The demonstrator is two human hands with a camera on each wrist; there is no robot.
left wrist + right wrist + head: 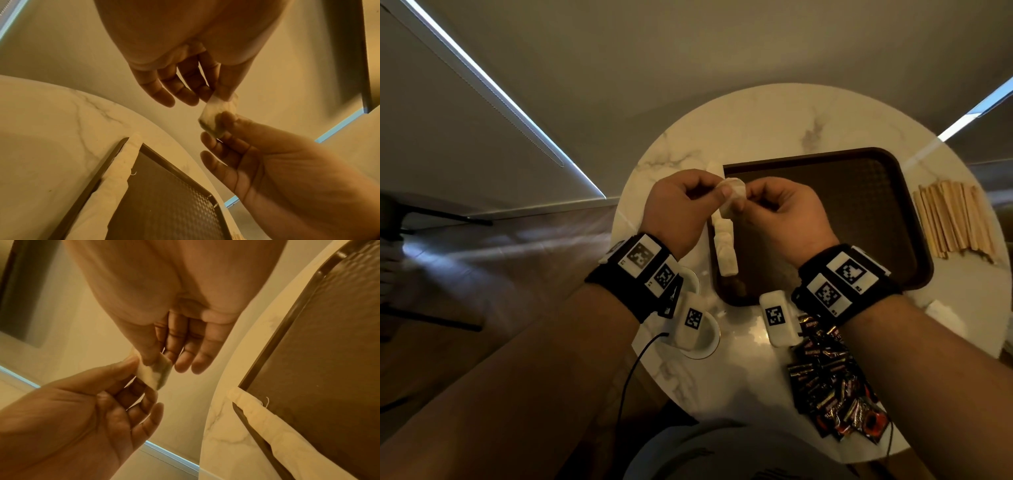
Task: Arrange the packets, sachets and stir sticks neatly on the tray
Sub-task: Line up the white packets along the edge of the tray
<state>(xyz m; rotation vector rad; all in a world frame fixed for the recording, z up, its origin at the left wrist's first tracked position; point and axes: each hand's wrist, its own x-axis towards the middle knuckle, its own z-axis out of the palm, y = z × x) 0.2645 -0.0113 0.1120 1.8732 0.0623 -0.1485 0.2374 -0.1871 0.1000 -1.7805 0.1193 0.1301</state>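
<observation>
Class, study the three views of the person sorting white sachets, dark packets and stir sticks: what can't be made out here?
- Dark packets: head view, print too small; right forearm covers some.
- White sachet: wrist views, contents blurred; both hands' fingers cover its edges.
- Row of sachets on tray: head view, hands hide its far end.

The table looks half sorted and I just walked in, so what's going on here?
A person is holding one small white sachet above the brown tray, pinching it between the left hand and the right hand. A row of white sachets already lies along the tray's left edge. The wooden stir sticks and the dark packets are on the marble table, off the tray.
</observation>
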